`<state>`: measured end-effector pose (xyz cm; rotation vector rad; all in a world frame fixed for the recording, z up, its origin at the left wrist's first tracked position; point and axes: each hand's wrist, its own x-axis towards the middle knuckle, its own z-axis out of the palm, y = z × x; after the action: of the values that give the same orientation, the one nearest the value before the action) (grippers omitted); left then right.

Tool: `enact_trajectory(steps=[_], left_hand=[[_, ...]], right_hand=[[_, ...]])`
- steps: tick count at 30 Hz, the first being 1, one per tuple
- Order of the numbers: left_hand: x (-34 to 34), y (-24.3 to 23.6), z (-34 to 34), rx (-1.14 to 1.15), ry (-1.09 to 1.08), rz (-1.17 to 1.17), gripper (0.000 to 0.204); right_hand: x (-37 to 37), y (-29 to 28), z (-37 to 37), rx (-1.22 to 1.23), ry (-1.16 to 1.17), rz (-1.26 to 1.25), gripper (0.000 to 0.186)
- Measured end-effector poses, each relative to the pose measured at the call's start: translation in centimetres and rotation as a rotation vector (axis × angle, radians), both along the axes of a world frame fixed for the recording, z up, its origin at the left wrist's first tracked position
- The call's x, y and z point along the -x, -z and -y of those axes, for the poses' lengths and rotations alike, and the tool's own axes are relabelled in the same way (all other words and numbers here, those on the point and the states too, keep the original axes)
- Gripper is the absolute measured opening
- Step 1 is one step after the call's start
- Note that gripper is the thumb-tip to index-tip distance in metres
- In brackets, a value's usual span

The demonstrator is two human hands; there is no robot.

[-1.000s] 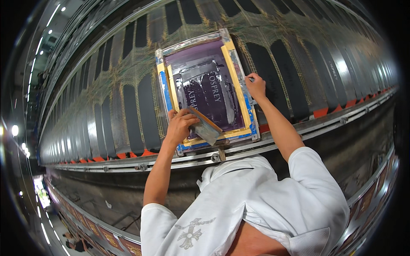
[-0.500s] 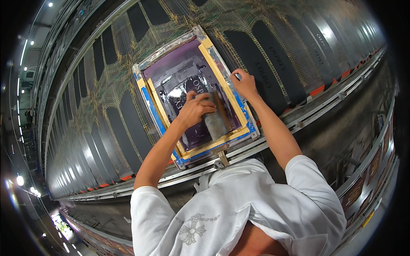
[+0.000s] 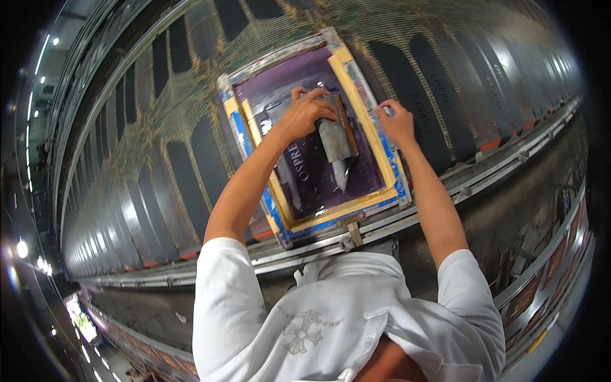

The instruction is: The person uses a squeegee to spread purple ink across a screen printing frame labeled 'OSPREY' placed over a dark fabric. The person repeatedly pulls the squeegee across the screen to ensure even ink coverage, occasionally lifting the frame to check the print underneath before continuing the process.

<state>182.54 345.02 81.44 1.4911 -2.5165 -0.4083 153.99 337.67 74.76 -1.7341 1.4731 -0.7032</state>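
Observation:
My left hand (image 3: 308, 114) is closed over the top of a squeegee (image 3: 334, 141) with a grey, worn body and a brown side. The squeegee stands on the purple mesh (image 3: 372, 172) of a screen-printing frame, right of its middle. Pale lettering shows through the mesh beside it, and a shiny grey streak (image 3: 340, 175) trails from its near end. The screen frame (image 3: 344, 56) has yellow and blue tape around its inner edges. At its right rail, my right hand (image 3: 399, 124) has its fingers curled on the edge; part of that grip is hidden.
The frame lies on a long table carrying rows of dark panels (image 3: 428, 83) with yellowish string-like lines between them. A metal rail (image 3: 471, 186) runs along the table's near edge, with a clamp-like piece (image 3: 354, 234) below the frame. Lamps (image 3: 23, 248) glow far left.
My left hand has moved the squeegee away from me over the mesh, uncovering its lower right part. My right hand stays at the right rail. The whole view has shifted slightly.

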Motion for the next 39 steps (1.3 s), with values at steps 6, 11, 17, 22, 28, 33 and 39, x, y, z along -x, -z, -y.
enact_trajectory(steps=[6,11,17,22,28,33,39], left_hand=[[-0.4,-2.9,-8.0,-0.012,-0.069,0.166,0.045],[5.8,-5.3,-16.8,-0.097,-0.464,0.256,0.032],[12.0,-5.8,-20.5,-0.125,-1.169,0.062,0.034],[11.3,-4.0,-21.0,-0.061,-1.536,0.094,0.030],[13.7,-2.4,-19.9,-0.043,-1.655,0.232,0.031],[16.4,-2.5,-17.1,-0.066,-1.540,0.134,0.028],[9.3,-3.6,-14.2,0.006,-1.599,0.221,0.030]], right_hand=[[0.6,0.0,0.1,-0.033,-0.026,-0.021,0.024],[0.3,0.0,0.6,-0.032,-0.060,0.009,0.023],[0.4,1.0,1.0,0.076,-0.098,0.072,0.023],[0.6,2.1,1.3,0.048,-0.135,0.138,0.022],[0.9,2.0,1.1,-0.007,-0.166,0.176,0.023],[1.2,1.7,1.4,-0.013,-0.138,0.182,0.022],[1.2,1.6,1.2,-0.017,-0.131,0.266,0.022]])
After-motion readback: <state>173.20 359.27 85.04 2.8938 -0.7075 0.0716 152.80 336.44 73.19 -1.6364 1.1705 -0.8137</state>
